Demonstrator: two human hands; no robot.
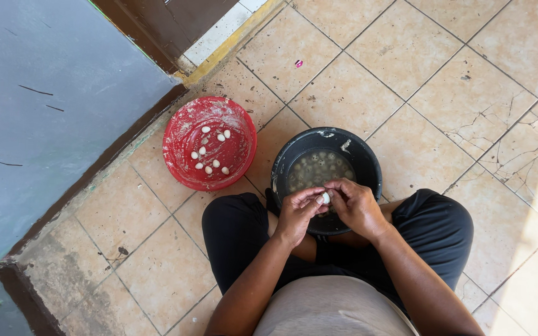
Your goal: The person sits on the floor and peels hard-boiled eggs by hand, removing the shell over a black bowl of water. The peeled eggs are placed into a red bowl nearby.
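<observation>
My left hand (298,213) and my right hand (356,205) meet over the near rim of a black bucket (368,163). Both pinch one small white clove-like piece (325,198) between their fingertips. The bucket holds murky water with several pale pieces floating in it (316,169). To its left stands a red bowl (182,134), with several white peeled pieces (210,151) lying on its bottom.
I sit on a cracked beige tile floor (406,74) with my knees in black trousers (443,224) on either side of the bucket. A grey wall (45,106) with a dark base strip runs along the left. A doorway threshold (219,37) lies at the top.
</observation>
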